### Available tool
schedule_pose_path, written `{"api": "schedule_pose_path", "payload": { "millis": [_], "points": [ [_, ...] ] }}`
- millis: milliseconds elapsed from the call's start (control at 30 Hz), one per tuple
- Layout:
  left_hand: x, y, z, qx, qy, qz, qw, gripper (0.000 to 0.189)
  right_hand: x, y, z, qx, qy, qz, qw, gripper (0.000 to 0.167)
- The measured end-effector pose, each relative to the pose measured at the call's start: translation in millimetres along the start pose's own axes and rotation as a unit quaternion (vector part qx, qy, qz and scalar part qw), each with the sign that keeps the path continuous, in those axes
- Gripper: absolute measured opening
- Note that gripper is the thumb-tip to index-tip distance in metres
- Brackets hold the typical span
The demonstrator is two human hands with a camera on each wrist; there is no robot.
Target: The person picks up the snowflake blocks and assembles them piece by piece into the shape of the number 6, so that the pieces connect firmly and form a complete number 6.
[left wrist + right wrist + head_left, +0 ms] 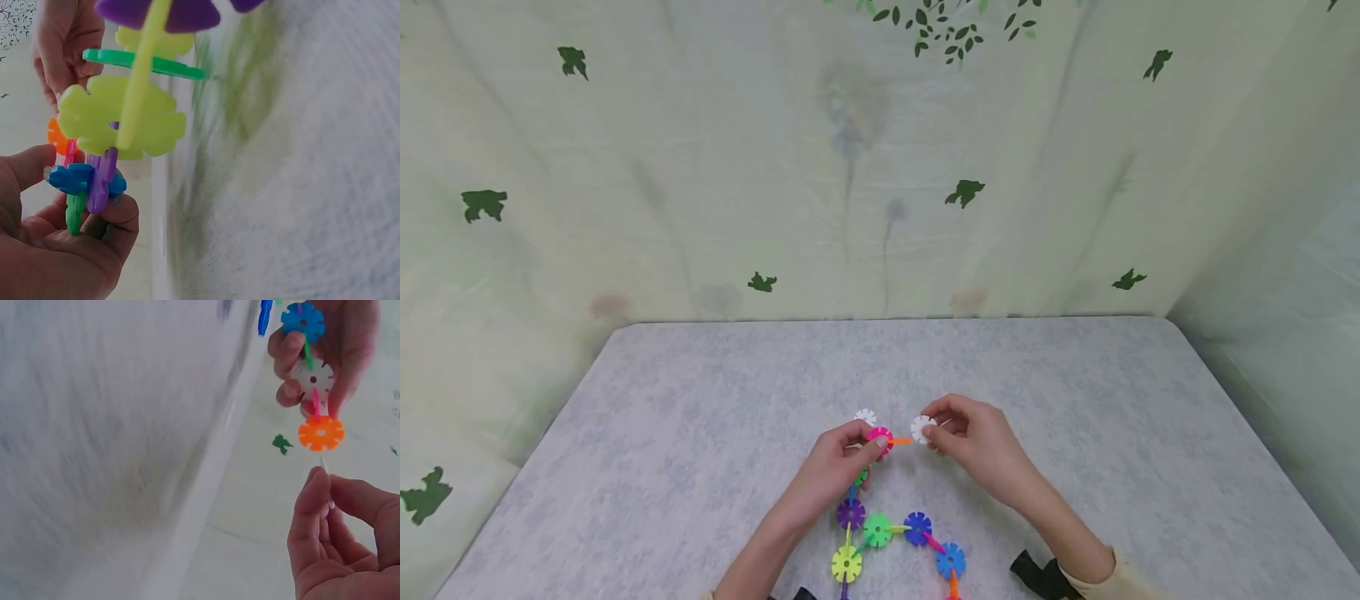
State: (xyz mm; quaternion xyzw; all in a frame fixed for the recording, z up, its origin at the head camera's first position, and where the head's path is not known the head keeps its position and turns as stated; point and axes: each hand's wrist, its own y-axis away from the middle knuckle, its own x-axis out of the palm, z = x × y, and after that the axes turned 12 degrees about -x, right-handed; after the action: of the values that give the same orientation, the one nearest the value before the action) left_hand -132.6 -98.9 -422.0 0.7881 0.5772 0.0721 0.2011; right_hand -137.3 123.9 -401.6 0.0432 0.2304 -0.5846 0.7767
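Observation:
My left hand (pixel 838 458) grips the far end of a chain of notched plastic snowflake discs, thumb on a pink disc (pixel 880 439). An orange disc (pixel 321 433) sticks out from the pink one towards the right. Between thumb and fingers, my right hand (pixel 981 437) pinches a loose white disc (pixel 922 429), with a small gap between it and the orange one. Just behind the left hand shows another white disc (pixel 865 416). Blue (pixel 72 178) and green (pixel 75 212) discs sit among the left fingers, which partly hide that stretch of chain.
From the left hand the chain runs towards me over the grey table (pixel 700 417), through purple (pixel 851 513), yellow (pixel 847 564), green (pixel 877 529) and blue (pixel 951 559) discs, and out of frame. A patterned cloth (pixel 700 167) hangs behind the table.

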Motion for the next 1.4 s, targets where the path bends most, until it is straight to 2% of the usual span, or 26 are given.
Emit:
{"api": "schedule_pose_path", "payload": {
  "millis": [233, 367, 567, 733, 833, 933, 1000, 1100, 1167, 1300, 1400],
  "points": [
    [1.5, 2.4, -0.7, 0.006, 0.002, 0.003, 1.0000, 0.024, 7.1, 9.0, 0.0, 0.028, -0.077, -0.022, 0.9964, 0.015],
    [2.4, 3.7, -0.4, 0.017, 0.001, 0.002, 0.9999, 0.024, 11.6, 9.3, 0.4, 0.024, -0.092, -0.026, 0.9951, 0.014],
    [3.0, 5.0, -0.6, 0.036, -0.028, 0.003, 0.9990, 0.025, 17.9, 10.9, 3.0, 0.009, -0.117, -0.051, 0.9918, 0.014],
    [0.9, 4.5, -0.9, 0.033, -0.036, 0.014, 0.9987, 0.024, 19.4, 9.3, 0.8, 0.015, -0.133, -0.050, 0.9897, 0.016],
    [-1.4, 3.1, -0.1, 0.026, -0.039, 0.027, 0.9985, 0.024, 15.3, 7.1, -4.6, 0.011, -0.113, -0.018, 0.9934, 0.014],
    [-4.5, 0.4, 2.2, 0.015, -0.042, 0.036, 0.9983, 0.024, 6.7, 1.2, -8.5, -0.012, -0.057, 0.041, 0.9975, 0.013],
    [-6.8, -1.3, 3.7, 0.005, -0.042, 0.035, 0.9985, 0.024, 1.0, -7.4, -9.0, -0.037, -0.005, 0.088, 0.9954, 0.014],
    [-10.1, -3.3, 5.6, -0.006, -0.044, 0.034, 0.9984, 0.025, -3.7, -26.9, -9.8, -0.080, 0.048, 0.149, 0.9844, 0.015],
    [-11.9, -3.3, 5.7, -0.016, -0.053, 0.045, 0.9974, 0.025, -3.5, -41.7, -11.9, -0.101, 0.076, 0.179, 0.9756, 0.015],
    [-13.4, -2.8, 6.4, -0.031, -0.075, 0.080, 0.9935, 0.026, 3.5, -68.6, -19.3, -0.114, 0.108, 0.230, 0.9604, 0.017],
    [-14.0, -2.3, 6.7, -0.035, -0.079, 0.089, 0.9923, 0.026, 11.8, -84.9, -26.1, -0.121, 0.125, 0.266, 0.9481, 0.020]
  ]
}}
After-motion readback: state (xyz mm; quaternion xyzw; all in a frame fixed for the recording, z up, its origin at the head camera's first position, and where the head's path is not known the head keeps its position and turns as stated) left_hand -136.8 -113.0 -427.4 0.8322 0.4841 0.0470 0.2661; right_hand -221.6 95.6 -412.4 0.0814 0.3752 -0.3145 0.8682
